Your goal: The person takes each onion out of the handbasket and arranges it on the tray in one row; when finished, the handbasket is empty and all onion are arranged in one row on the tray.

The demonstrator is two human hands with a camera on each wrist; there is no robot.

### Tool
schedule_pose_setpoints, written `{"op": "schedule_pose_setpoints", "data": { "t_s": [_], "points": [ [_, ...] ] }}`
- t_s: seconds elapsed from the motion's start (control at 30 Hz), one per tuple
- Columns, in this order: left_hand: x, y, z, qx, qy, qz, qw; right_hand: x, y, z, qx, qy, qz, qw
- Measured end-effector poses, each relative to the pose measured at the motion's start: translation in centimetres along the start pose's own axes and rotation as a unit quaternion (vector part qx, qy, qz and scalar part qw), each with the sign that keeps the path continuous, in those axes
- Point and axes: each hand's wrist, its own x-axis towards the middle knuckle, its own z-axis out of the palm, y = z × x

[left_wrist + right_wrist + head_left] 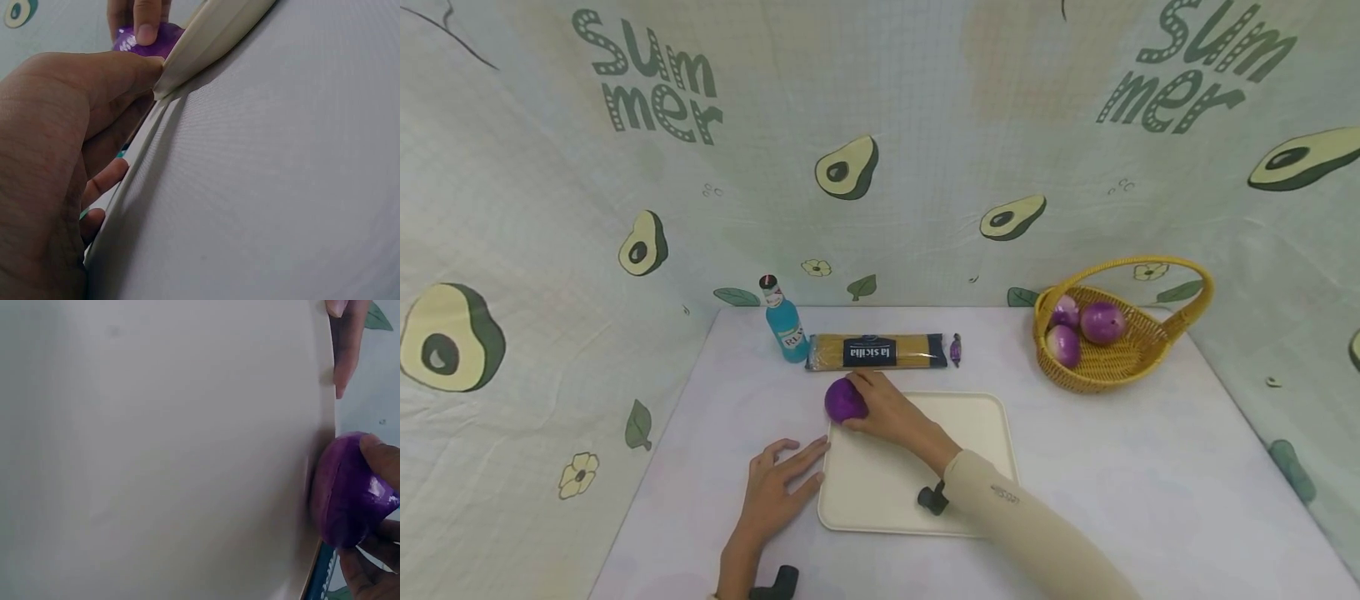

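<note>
A glossy purple onion (844, 400) sits at the far left corner of the cream tray (880, 500), overlapping its rim. My right hand (887, 410) reaches across the tray and grips this onion with thumb and fingers on opposite sides. In the right wrist view the onion (350, 494) tapers toward the fingers, its broad side against the tray's edge. My left hand (775, 492) is left of the tray, fingers extended, fingertips right at the tray's left rim. The left wrist view shows the thumb of the left hand (62, 125) touching the rim.
Behind the tray lie a pack of spaghetti (880, 352) and a small purple wrapped candy (956, 350). A blue bottle (786, 327) stands at the pack's left end. At the back right is a yellow wicker basket (1097, 385) holding purple onions (1102, 322). A printed cloth hangs behind.
</note>
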Motion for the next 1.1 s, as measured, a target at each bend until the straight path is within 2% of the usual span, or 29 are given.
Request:
{"op": "schedule_pose_setpoints", "data": {
  "t_s": [0.13, 0.3, 0.4, 0.63, 0.87, 1.1],
  "points": [
    [0.2, 0.3, 0.2, -0.002, -0.003, 0.003, 1.0, -0.5, 0.3, -0.6, 0.011, 0.016, 0.011, 1.0],
    [0.3, 0.2, 0.3, 0.005, 0.004, 0.015, 0.9999, -1.1, 0.9, -1.7, 0.002, 0.024, -0.023, 0.999],
    [0.3, 0.0, 0.4, 0.015, -0.002, 0.011, 0.9998, -1.6, 1.2, -2.5, -0.002, 0.022, -0.026, 0.999],
    [0.1, -0.2, 0.4, 0.022, -0.005, 0.005, 0.9997, -3.4, 1.7, -4.7, 0.01, 0.014, -0.007, 1.0],
    [-0.2, -0.3, 0.2, 0.022, -0.006, 0.0, 0.9997, -5.0, 3.1, -6.7, 0.004, 0.025, -0.006, 1.0],
    [-0.2, -0.2, 0.2, 0.011, 0.003, 0.001, 0.9999, -6.8, 4.8, -8.2, -0.007, 0.022, 0.031, 0.999]
  ]
}}
